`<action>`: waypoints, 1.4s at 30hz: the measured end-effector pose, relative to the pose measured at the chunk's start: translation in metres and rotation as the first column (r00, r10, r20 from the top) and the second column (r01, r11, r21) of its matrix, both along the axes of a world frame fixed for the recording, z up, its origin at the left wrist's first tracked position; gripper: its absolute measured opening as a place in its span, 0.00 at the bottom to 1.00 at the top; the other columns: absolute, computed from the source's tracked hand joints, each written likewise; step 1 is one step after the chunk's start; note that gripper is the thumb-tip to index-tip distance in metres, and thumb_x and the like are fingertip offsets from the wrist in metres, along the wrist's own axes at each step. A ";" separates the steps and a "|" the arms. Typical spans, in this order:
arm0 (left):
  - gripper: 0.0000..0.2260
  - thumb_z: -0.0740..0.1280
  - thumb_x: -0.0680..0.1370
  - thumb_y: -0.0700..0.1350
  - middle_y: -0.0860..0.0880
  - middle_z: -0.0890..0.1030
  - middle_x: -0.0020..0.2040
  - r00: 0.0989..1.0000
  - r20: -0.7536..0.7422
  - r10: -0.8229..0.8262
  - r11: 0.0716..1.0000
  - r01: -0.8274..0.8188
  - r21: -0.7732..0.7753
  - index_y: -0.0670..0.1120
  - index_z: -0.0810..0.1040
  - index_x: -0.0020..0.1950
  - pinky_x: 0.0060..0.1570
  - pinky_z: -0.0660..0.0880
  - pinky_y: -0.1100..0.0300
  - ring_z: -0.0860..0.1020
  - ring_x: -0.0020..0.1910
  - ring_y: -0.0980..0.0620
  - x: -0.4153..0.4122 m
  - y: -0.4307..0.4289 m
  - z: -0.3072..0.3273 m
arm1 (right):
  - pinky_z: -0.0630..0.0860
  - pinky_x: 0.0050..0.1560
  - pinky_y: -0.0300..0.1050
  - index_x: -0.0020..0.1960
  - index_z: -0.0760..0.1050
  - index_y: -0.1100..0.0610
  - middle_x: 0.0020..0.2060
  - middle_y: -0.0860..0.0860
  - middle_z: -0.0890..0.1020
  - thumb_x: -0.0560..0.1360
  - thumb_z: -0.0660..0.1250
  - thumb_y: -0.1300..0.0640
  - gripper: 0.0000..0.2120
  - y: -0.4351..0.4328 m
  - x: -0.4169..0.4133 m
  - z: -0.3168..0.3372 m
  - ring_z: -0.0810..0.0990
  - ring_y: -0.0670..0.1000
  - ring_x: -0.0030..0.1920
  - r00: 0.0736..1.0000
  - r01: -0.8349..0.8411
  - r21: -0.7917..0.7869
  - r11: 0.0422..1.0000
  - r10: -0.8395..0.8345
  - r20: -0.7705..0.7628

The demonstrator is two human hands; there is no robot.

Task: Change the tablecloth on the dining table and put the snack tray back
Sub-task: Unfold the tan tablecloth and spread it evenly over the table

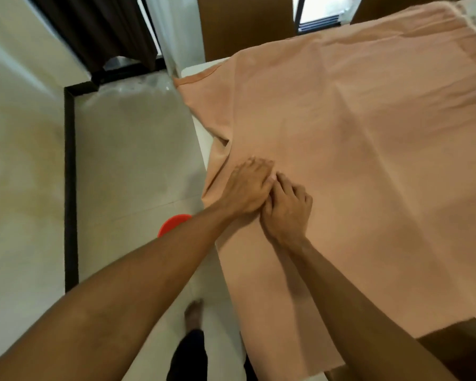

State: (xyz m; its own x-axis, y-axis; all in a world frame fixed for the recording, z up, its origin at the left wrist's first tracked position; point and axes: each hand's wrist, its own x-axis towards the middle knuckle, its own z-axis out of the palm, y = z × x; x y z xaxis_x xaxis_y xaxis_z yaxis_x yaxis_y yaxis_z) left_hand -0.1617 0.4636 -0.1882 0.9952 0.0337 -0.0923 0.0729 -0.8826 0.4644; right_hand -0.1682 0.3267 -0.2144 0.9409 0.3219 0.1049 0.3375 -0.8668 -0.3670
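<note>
A: Report surface and room.
B: Pale tiled floor (127, 149); dark curtain (94, 31) at rear. Peach tablecloth (355, 160) covers the white table (201, 138), draping its near-left edge.
A: Hands?
B: Left hand (248, 188) flat, fingers released, on the cloth. Right hand (286, 210) touches it, fingers curled; grasp undeterminable.

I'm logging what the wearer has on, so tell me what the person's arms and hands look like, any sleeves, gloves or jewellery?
Both forearms are bare up to the picture's edge: no sleeves show. The left hand and right hand wear no gloves, and no watch, bracelet or ring is visible. Fingernails look short; blur hides finer detail.
</note>
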 end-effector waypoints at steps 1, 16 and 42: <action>0.25 0.48 0.83 0.55 0.44 0.64 0.78 1.000 -0.004 -0.002 0.999 0.002 0.052 0.47 0.63 0.79 0.77 0.54 0.45 0.60 0.78 0.44 0.009 0.012 -0.003 | 0.68 0.56 0.54 0.68 0.73 0.47 0.67 0.47 0.75 0.82 0.58 0.48 0.16 0.004 0.002 0.003 0.72 0.55 0.58 0.999 0.036 -0.008 0.999 -0.036 -0.002; 0.24 0.57 0.80 0.56 0.45 0.63 0.78 1.000 -0.018 0.018 0.963 -0.013 0.269 0.49 0.66 0.75 0.69 0.63 0.43 0.63 0.74 0.42 0.106 0.202 -0.002 | 0.47 0.77 0.65 0.76 0.66 0.48 0.80 0.52 0.60 0.80 0.58 0.43 0.25 0.204 0.132 0.006 0.55 0.57 0.80 0.938 0.273 -0.025 0.962 -0.272 -0.214; 0.30 0.48 0.83 0.54 0.38 0.44 0.81 0.990 -0.140 0.031 0.950 0.015 0.312 0.41 0.48 0.82 0.77 0.39 0.43 0.41 0.80 0.40 0.171 0.288 -0.015 | 0.64 0.70 0.50 0.70 0.74 0.55 0.72 0.56 0.74 0.77 0.61 0.45 0.25 0.180 0.104 0.011 0.71 0.57 0.71 0.929 0.370 0.338 0.866 -0.357 -0.103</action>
State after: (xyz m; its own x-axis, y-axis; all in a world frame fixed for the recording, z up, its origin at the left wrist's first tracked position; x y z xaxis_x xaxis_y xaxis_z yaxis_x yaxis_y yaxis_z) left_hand 0.0097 0.7517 -0.2032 0.9723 0.0911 -0.2152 0.1253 -0.9806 0.1507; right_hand -0.0647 0.5067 -0.2039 0.9895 -0.0937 0.1101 0.0044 -0.7417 -0.6707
